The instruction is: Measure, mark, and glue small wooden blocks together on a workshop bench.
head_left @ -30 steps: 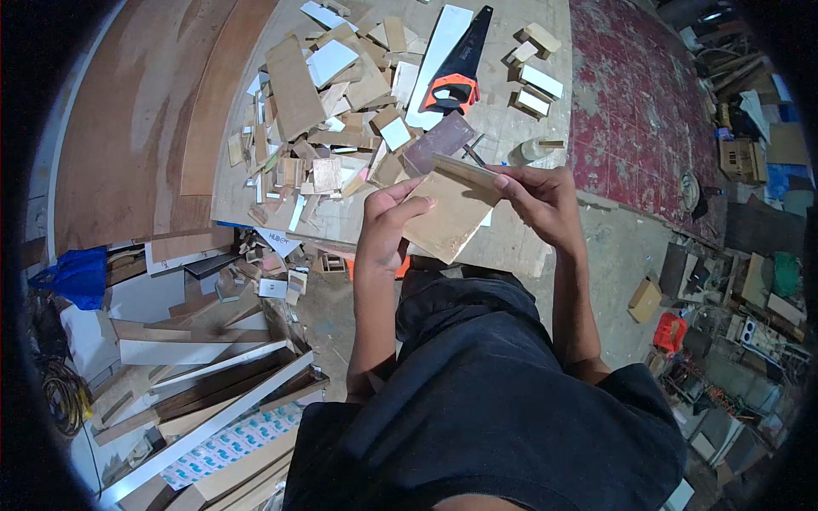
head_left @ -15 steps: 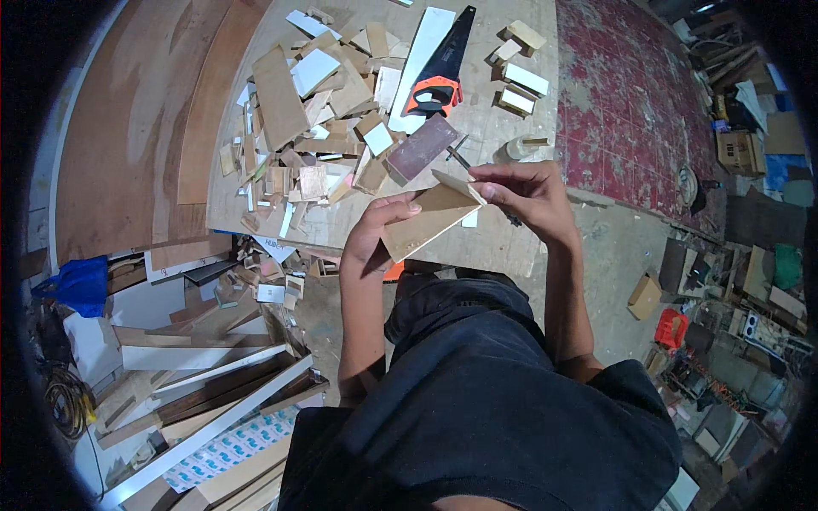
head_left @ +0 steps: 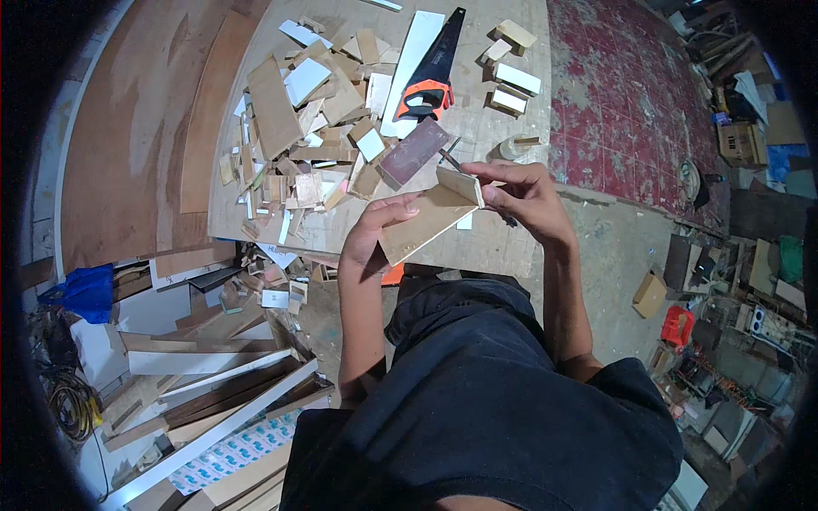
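Observation:
My left hand grips a flat brown wooden board by its left end, thumb on top. At the board's right end, my right hand pinches a small pale wooden piece between thumb and fingers. That piece stands on edge across the board's end, touching it. Both are held above the near edge of the workbench. Just beyond them lie a dark reddish-brown block and a slim dark tool, the latter partly hidden by my right hand.
Wood offcuts are heaped on the bench's left. A handsaw with an orange-black handle rests on a white strip. Small joined wood pieces and a container sit at right. Scrap boards fill the lower left.
The small wooden piece has tilted from leaning over the board to standing more upright at its end. Both hands keep their grip, and the view has shifted slightly.

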Motion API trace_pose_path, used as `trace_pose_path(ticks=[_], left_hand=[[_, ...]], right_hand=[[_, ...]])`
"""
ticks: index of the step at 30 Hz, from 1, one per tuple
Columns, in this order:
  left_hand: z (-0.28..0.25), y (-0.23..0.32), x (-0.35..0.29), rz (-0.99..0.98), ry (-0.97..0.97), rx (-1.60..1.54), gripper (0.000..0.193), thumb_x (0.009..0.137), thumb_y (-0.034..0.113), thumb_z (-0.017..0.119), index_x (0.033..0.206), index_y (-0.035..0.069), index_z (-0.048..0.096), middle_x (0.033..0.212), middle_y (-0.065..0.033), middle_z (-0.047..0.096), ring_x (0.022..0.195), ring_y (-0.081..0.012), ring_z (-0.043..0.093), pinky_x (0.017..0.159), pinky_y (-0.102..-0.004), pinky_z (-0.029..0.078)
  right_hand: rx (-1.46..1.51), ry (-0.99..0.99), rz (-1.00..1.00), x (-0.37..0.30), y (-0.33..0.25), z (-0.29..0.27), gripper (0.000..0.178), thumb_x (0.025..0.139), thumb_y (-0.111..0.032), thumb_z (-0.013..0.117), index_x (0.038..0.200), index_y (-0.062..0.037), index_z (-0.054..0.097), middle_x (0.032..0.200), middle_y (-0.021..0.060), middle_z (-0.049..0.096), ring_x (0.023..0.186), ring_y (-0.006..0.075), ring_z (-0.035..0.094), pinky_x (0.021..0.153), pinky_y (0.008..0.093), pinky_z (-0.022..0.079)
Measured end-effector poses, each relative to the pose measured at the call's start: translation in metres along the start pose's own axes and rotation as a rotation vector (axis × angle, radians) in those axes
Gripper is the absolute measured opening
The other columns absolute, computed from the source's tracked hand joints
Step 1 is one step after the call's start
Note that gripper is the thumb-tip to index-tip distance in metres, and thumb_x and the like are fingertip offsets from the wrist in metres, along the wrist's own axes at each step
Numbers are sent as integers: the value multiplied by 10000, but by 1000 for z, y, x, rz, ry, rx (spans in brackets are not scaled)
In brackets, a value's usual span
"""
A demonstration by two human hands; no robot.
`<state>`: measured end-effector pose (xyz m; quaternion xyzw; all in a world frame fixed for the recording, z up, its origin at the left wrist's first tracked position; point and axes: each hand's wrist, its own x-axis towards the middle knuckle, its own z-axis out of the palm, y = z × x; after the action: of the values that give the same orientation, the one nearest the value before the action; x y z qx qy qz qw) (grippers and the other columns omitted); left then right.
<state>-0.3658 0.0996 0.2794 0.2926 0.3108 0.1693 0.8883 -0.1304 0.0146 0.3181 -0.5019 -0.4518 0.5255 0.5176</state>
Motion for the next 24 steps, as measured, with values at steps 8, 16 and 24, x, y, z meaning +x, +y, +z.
trace_pose_path(ticks=[8,16,24], left_hand=[[6,1,2,-11,-13,19,495,831,125,563,1253,-127,506,1033,-155,663,841,-145,659,770,-237,503],[2,-2,9,-68,-24,61,543,816,162,551,1283,-107,490,1079,-147,654,923,-167,642,858,-261,472],[3,-1,11,-58,-27,104,555,815,182,549,1283,-109,488,1087,-157,651,931,-172,642,852,-259,474]], right_hand=[[-64,-49,22,-4,-5,-12,367,819,-210,753,1160,-91,684,866,47,645,742,79,581,594,226,467],[-54,-28,45,-5,-2,-14,407,802,-265,771,1161,-93,684,872,47,645,757,81,590,606,218,478],[-36,-10,22,-5,-1,-13,401,797,-251,773,1151,-84,687,875,60,659,760,90,614,637,227,527]])
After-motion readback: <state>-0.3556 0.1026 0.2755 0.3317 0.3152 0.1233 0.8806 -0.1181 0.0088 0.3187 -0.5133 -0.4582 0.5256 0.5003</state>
